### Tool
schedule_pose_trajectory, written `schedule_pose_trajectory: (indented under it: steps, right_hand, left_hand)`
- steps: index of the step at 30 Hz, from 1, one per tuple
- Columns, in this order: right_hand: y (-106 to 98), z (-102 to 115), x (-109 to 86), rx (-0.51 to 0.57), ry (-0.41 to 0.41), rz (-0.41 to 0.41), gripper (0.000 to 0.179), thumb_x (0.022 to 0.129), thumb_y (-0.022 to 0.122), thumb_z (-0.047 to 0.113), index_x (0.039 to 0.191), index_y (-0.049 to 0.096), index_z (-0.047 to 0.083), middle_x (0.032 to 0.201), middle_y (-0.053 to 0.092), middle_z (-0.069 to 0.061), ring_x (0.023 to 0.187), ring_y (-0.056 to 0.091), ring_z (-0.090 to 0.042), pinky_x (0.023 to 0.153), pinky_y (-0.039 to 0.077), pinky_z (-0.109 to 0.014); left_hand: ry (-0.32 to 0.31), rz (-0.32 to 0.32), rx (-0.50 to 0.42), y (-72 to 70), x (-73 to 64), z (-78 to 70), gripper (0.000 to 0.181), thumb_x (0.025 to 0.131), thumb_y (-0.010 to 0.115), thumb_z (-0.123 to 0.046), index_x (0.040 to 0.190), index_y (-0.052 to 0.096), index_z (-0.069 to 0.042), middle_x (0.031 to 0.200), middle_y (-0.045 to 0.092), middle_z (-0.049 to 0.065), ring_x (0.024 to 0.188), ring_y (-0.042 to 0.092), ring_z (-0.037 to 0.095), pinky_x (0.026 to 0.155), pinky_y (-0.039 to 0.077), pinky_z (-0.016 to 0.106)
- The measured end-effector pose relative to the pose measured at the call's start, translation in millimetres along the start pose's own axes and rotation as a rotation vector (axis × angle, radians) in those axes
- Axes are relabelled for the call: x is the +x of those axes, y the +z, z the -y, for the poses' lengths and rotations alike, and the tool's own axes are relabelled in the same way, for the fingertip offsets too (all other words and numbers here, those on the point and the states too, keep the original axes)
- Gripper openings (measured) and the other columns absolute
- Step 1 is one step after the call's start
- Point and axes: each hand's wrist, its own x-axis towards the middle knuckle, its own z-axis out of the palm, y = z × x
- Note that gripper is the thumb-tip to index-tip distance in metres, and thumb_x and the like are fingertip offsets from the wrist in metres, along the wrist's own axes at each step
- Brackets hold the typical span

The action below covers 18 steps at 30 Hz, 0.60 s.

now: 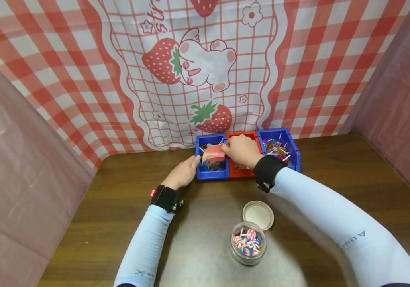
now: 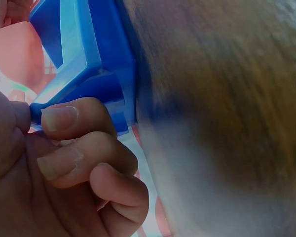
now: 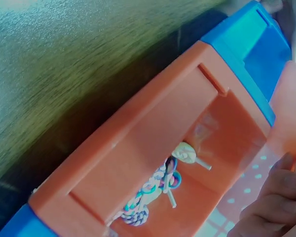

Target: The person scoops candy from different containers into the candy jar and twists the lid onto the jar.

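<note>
My right hand [image 1: 243, 150] grips a pink scoop [image 1: 213, 153] over the left blue bin [image 1: 212, 174]. Small candy-like pieces and white sticks show around the scoop inside that bin; what the scoop carries is hidden. At the bin's outer left side, my left hand [image 1: 182, 173] pinches the edge between thumb and curled fingers, seen close in the left wrist view. Beside it stands a red bin [image 3: 138, 148] with several small lollipop charms [image 3: 148, 190] at its bottom. Joined on the right is another blue bin [image 1: 295, 153] of colourful pieces with white sticks.
Nearer on the wooden table [image 1: 197, 231] stands a clear jar [image 1: 248, 259], uncovered, with swirl lollipop charms inside. A round pale lid [image 1: 258, 214] lies just behind it. Behind the bins hangs a red-and-white checked cloth [image 1: 308, 79].
</note>
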Motion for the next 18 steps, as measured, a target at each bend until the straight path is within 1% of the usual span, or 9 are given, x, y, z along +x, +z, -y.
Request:
schedule_pose_trajectory:
  steps: [5,9,12,15,18]
  right_hand:
    - [-7.8,-6.7,-7.5,0.099,-0.008,0.013,0.046,0.1,0.049,0.035,0.058,0.048,0.015,0.054,0.042,0.003,0.05,0.044,-0.019,0.052,0.026,-0.031]
    - [-12.8,-12.3,-18.0,0.17,-0.051,0.026,0.048,0.102,0.051,0.035,0.059,0.045,0.014,0.054,0.035,0.003,0.048,0.039,-0.018,0.053,0.024,-0.032]
    - [-18.0,-15.2,-28.6,0.206,-0.089,0.028,0.049,0.102,0.053,0.034,0.058,0.044,0.015,0.054,0.033,0.003,0.048,0.036,-0.017,0.054,0.023,-0.032]
    - [-24.6,-16.3,-40.7,0.23,-0.121,0.03,0.049,0.101,0.054,0.035,0.057,0.045,0.015,0.054,0.033,0.004,0.048,0.035,-0.016,0.054,0.024,-0.032]
    - [-32.9,-16.2,-55.6,0.238,-0.157,0.04,0.047,0.101,0.056,0.035,0.059,0.047,0.015,0.055,0.033,0.004,0.05,0.035,-0.015,0.055,0.025,-0.032]
  left_hand:
    - [-0.004,-0.003,0.002,0.6,-0.2,0.8,0.064,0.109,0.02,-0.046,0.154,0.033,-0.003,0.155,0.038,0.014,0.142,0.036,0.031,0.115,0.026,0.043]
    - [-0.012,0.001,0.005,0.5,-0.7,1.3,0.065,0.108,0.019,-0.047,0.153,0.034,-0.003,0.156,0.037,0.014,0.142,0.035,0.03,0.115,0.025,0.042]
    - [-0.012,0.015,-0.002,0.3,-0.5,0.6,0.066,0.108,0.019,-0.048,0.154,0.033,-0.003,0.156,0.036,0.013,0.143,0.034,0.03,0.115,0.025,0.043]
    - [-0.009,0.018,-0.002,0.0,0.3,0.1,0.066,0.108,0.019,-0.048,0.154,0.033,-0.003,0.156,0.036,0.014,0.143,0.035,0.03,0.115,0.025,0.043]
    - [-0.004,0.019,-0.005,0.3,1.8,-0.2,0.065,0.108,0.019,-0.048,0.154,0.032,-0.004,0.156,0.037,0.013,0.142,0.035,0.029,0.115,0.026,0.043]
